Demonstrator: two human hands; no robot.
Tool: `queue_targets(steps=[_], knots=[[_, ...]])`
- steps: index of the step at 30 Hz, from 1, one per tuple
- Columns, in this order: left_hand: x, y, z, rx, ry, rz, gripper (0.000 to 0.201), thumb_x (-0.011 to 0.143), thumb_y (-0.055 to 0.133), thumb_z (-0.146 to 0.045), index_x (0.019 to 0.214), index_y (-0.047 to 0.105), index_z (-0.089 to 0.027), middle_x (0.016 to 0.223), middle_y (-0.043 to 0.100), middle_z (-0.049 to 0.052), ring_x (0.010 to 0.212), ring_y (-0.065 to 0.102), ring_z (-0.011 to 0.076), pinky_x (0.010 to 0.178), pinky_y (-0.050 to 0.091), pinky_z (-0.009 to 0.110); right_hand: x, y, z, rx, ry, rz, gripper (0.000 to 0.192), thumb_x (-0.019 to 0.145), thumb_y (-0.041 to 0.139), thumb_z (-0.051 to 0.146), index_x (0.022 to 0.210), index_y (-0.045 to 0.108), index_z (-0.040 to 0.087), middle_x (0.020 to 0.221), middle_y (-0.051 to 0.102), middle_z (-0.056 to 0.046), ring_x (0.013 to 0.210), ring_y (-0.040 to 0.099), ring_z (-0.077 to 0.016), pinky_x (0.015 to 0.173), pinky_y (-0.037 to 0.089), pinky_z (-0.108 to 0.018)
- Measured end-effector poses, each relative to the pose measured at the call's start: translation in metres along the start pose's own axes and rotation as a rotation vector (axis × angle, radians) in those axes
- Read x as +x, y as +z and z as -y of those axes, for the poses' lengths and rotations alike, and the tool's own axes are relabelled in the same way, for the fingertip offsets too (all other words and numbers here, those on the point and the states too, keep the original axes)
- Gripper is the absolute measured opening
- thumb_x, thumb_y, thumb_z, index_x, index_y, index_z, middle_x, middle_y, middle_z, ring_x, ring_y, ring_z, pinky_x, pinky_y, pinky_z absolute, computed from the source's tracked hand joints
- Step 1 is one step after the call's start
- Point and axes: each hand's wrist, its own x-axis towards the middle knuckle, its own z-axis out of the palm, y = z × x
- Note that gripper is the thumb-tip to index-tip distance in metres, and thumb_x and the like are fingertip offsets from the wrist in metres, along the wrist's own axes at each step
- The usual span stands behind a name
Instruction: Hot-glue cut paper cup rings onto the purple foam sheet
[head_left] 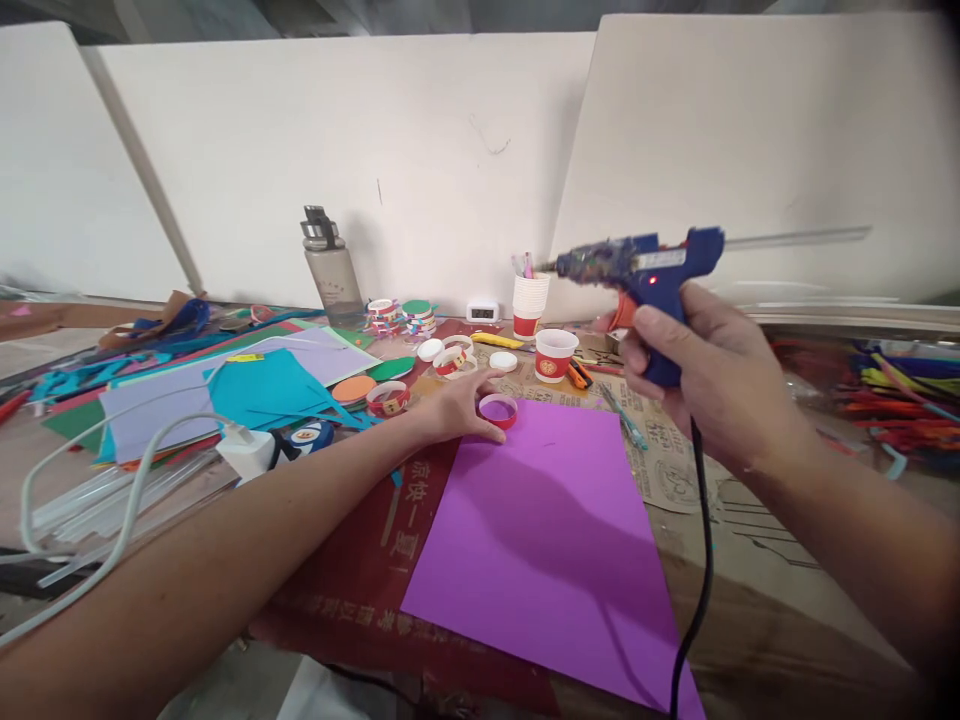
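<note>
Table (750,600): right hand (697,380) grips glue gun (645,270).

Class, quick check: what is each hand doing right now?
Left hand: open, fingers resting on the red ring at the purple paper's corner.
Right hand: closed around the blue glue gun, held above the table.
</note>
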Motion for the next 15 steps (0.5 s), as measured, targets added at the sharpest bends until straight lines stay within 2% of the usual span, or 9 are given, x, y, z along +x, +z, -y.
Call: queue_targets(steps=[2, 4, 5, 7, 9, 12, 15], knots=[[-0.001, 0.002, -0.001, 0.009, 0.001, -0.015, 0.101, 0.053, 0.085, -0.045, 0.141, 0.044, -0.019, 0.129, 0.061, 0.012, 0.119, 0.058, 0.0282, 0.101, 0.046, 0.04, 0.006, 0.006, 0.007, -0.011, -0.092, -0.031, 0.011, 0.087, 0.064, 0.032, 0.091, 0.055, 0.026, 0.081, 0.06, 0.0, 0.06, 0.047, -0.011, 0.041, 0.035, -0.021], [-0.004, 0.003, -0.003, 0.06, -0.021, -0.057, 0.101, 0.052, 0.085, -0.05, 0.14, 0.046, -0.018, 0.136, 0.056, 0.014, 0.124, 0.053, 0.0308, 0.105, 0.044, 0.042, 0.01, 0.011, 0.002, -0.02, -0.121, -0.024, 0.014, 0.086, 0.063, 0.033, 0.096, 0.056, 0.026, 0.092, 0.062, -0.002, 0.065, 0.051, -0.0118, 0.043, 0.038, -0.021], [-0.006, 0.004, -0.003, 0.087, -0.04, -0.079, 0.101, 0.051, 0.085, -0.053, 0.138, 0.048, -0.018, 0.139, 0.053, 0.014, 0.127, 0.051, 0.0323, 0.106, 0.042, 0.043, 0.011, 0.013, -0.004, -0.035, -0.104, -0.002, 0.016, 0.086, 0.064, 0.034, 0.097, 0.056, 0.026, 0.091, 0.062, -0.002, 0.065, 0.052, -0.012, 0.042, 0.038, -0.022], [-0.01, 0.006, -0.005, 0.13, -0.094, -0.122, 0.098, 0.051, 0.083, -0.059, 0.134, 0.052, -0.017, 0.141, 0.052, 0.015, 0.131, 0.047, 0.0348, 0.108, 0.041, 0.044, 0.009, 0.015, -0.021, -0.118, -0.023, 0.059, 0.017, 0.085, 0.064, 0.036, 0.095, 0.055, 0.025, 0.076, 0.057, 0.001, 0.057, 0.049, -0.0113, 0.043, 0.037, -0.023], [-0.013, 0.007, -0.006, 0.153, -0.141, -0.152, 0.091, 0.053, 0.08, -0.062, 0.128, 0.058, -0.016, 0.137, 0.055, 0.015, 0.128, 0.05, 0.0355, 0.106, 0.044, 0.044, 0.004, 0.016, -0.04, -0.205, 0.058, 0.08, 0.017, 0.087, 0.061, 0.038, 0.095, 0.055, 0.024, 0.066, 0.051, 0.004, 0.051, 0.044, -0.0106, 0.044, 0.037, -0.024], [-0.016, 0.009, -0.008, 0.151, -0.163, -0.175, 0.073, 0.061, 0.076, -0.061, 0.117, 0.064, -0.016, 0.123, 0.064, 0.013, 0.116, 0.059, 0.0329, 0.098, 0.05, 0.043, -0.005, 0.015, -0.063, -0.285, 0.114, 0.117, 0.023, 0.089, 0.056, 0.043, 0.1, 0.055, 0.023, 0.065, 0.048, 0.005, 0.052, 0.043, -0.0112, 0.045, 0.037, -0.025], [-0.016, 0.01, -0.008, 0.089, -0.15, -0.199, 0.059, 0.064, 0.076, -0.056, 0.108, 0.066, -0.017, 0.113, 0.068, 0.01, 0.105, 0.064, 0.0279, 0.093, 0.052, 0.039, -0.012, 0.015, -0.076, -0.383, 0.134, 0.175, 0.026, 0.091, 0.052, 0.043, 0.104, 0.057, 0.021, 0.069, 0.05, 0.003, 0.055, 0.045, -0.0124, 0.049, 0.04, -0.026]])
